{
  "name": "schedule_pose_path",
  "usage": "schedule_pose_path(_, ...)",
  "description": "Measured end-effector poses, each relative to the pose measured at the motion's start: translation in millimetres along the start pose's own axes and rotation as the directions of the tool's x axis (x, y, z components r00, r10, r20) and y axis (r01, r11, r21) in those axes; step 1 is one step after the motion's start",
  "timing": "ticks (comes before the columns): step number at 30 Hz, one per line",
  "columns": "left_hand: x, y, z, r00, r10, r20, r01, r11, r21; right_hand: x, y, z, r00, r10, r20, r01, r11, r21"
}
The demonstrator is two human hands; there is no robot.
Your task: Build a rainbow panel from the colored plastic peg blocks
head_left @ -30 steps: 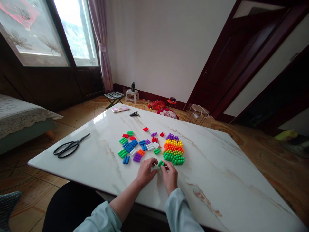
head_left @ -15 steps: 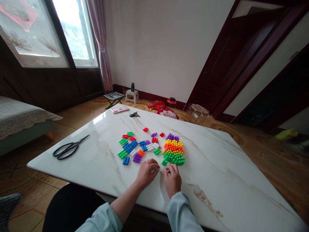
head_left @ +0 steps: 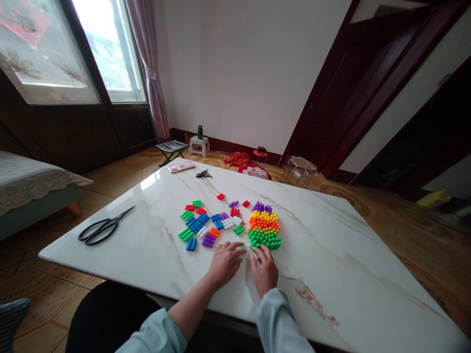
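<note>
A block of joined plastic pegs (head_left: pixel 264 225) lies on the white marble table (head_left: pixel 349 264), in purple, orange, yellow and green rows. Loose pegs (head_left: pixel 206 223) in green, blue, red, purple and white are scattered to its left. My right hand (head_left: pixel 265 269) sits just in front of the block's green edge, its fingertips pinched together there. My left hand (head_left: pixel 223 262) lies close beside it with bent fingers, the tips almost meeting the right hand's. A small pale bit shows between the fingertips; I cannot make out what it is.
Black scissors (head_left: pixel 105 228) lie at the table's left. A pink phone (head_left: pixel 181 167) and keys (head_left: pixel 203 173) are at the far edge. A bed (head_left: pixel 33 184) stands left; small stools (head_left: pixel 199 144) and a dark door (head_left: pixel 353 93) lie beyond.
The green peg that both hands held a second ago now sits on the block's near edge. Both hands stayed close together in front of the block, and the view shifted slightly.
</note>
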State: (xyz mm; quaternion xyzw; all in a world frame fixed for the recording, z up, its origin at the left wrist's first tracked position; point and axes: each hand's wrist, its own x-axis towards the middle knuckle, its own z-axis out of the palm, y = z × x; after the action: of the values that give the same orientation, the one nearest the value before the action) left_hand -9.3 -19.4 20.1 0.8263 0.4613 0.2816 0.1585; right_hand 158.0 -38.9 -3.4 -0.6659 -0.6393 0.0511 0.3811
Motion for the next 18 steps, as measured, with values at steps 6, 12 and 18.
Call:
schedule_pose_path(6, -1, -1, 0.9, 1.0, -0.022, -0.003, 0.022, 0.999, -0.026, -3, 9, -9, 0.993, -0.02, -0.115, 0.025, 0.999, 0.044)
schedule_pose_path(12, 0, 0, 0.2, 0.998, -0.054, 0.011, 0.055, 0.997, -0.061, -6, 10, -10, 0.984, -0.107, -0.141, 0.114, 0.993, 0.041)
schedule_pose_path(18, -2, -7, 7.1, 0.996, -0.072, -0.046, 0.064, 0.987, -0.149, -3, 12, -7, 0.988, -0.131, -0.076, 0.131, 0.991, -0.013)
